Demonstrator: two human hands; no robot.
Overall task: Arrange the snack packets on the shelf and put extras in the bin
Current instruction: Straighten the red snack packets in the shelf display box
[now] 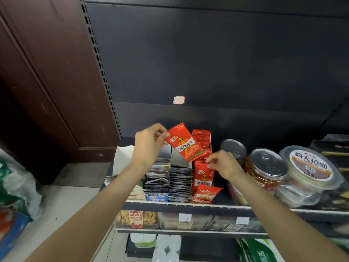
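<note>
So from the head cam, the person's left hand (149, 142) is up over the dark metal shelf (188, 206), pinching a shiny red foil snack packet with white and yellow print (184, 146) by its top-left corner, thumb and fingers curled onto it. The packet hangs tilted, lower end pointing down to the right, in the air right above the open white cardboard display box (180, 161) and not resting in it. The right hand (223, 164) is just beside it, lower and to the right, fingertips nipping the top edge of a standing row of the same red packets (204, 173) packed upright in the next box slot. One more red packet (206, 193) lies slumped at the front of that row, near the shelf lip. Left of the red ones are two slots of dark grey sachets (179, 184) stacked front to back. On the right side of the shelf sit clear plastic jars with silver pull-tab lids (268, 167) and a round clear tub with a white and brown label (309, 165), touching each other. The shelf below holds a clear pack of pale yellow puffed snacks (137, 218).
</note>
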